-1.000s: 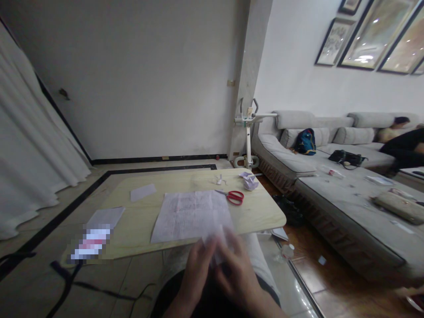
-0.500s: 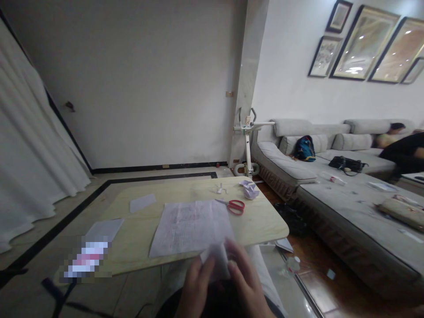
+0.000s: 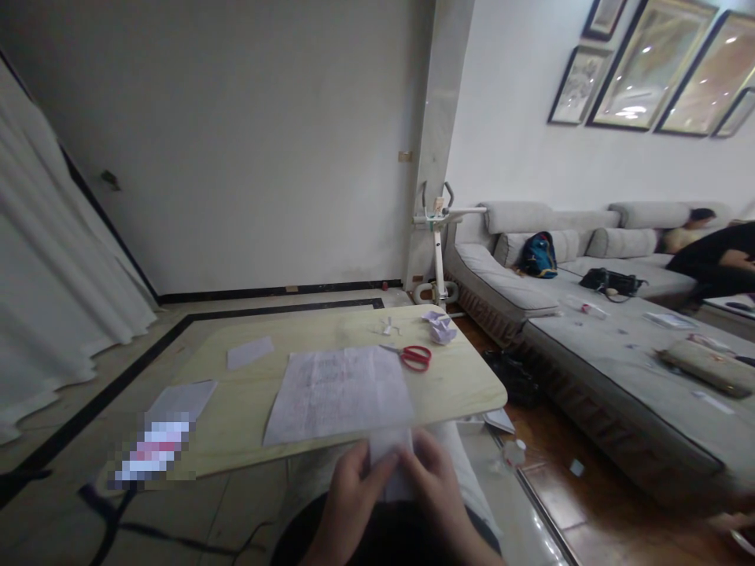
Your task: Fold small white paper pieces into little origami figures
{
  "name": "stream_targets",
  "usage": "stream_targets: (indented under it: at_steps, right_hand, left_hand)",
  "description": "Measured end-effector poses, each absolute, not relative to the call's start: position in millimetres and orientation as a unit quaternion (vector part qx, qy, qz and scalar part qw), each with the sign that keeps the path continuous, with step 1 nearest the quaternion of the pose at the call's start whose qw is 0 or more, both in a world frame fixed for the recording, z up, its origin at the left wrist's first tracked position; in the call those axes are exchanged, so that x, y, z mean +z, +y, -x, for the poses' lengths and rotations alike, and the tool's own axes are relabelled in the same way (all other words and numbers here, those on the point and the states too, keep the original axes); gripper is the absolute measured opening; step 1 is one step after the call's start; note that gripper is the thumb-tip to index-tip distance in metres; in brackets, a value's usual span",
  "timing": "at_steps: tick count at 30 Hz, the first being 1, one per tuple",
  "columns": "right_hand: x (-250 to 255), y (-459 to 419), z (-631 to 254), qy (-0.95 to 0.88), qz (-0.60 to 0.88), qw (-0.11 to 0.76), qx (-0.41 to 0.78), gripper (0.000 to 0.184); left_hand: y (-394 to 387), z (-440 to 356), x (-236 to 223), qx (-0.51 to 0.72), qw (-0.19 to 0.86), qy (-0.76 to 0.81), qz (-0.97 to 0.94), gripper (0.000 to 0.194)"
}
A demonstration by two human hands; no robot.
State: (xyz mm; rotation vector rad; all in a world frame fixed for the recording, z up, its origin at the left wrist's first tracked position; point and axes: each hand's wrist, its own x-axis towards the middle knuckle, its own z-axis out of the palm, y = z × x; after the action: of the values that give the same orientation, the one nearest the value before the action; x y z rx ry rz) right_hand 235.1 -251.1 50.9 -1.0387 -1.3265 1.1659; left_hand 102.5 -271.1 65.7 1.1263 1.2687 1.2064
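Note:
A small white piece of paper (image 3: 392, 445) is held over my lap, just off the table's near edge. My left hand (image 3: 354, 487) pinches its left side, and my right hand (image 3: 435, 481) grips the right side, thumbs on the face toward me. Right beyond my hands, a large printed sheet (image 3: 339, 397) lies flat on the pale wooden table (image 3: 465, 385). Red-handled scissors (image 3: 416, 358) rest at that sheet's far right corner, blades pointing left.
Crumpled paper (image 3: 441, 328) and thin paper scraps (image 3: 388, 325) lie at the table's far right. A small paper slip (image 3: 250, 353) and folded paper (image 3: 182, 399) are on the left. A grey sofa (image 3: 590, 346) stands to the right, with people at its far end.
The paper has been turned in my hands, from tilted to nearly upright and facing me. My fingers have shifted to its two sides. The scissors and large sheet stay put.

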Motion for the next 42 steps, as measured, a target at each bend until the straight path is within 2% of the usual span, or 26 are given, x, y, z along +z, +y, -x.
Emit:
stream_targets:
  at_steps: [8,15,27,42]
  right_hand:
    - [55.7,-252.8,-237.1,-0.533,0.434,0.518,0.510,0.044]
    - [60.0,-254.6,-234.8,-0.519,0.435,0.523,0.517,0.037]
    - [57.6,-252.7,-238.0,-0.513,0.447,0.510,0.527,0.034]
    - [61.7,-251.8,-238.5,-0.494,0.457,0.494,0.550,0.042]
  left_hand:
    - [-272.9,-102.5,74.2,0.498,0.517,0.493,-0.491,0.024]
    - [-271.4,-103.7,61.8,0.495,0.485,0.506,-0.514,0.027]
    - [-272.7,-101.3,51.6,0.469,0.426,0.555,-0.539,0.033]
    - [-277.8,-100.8,38.6,0.466,0.496,0.564,-0.468,0.038]
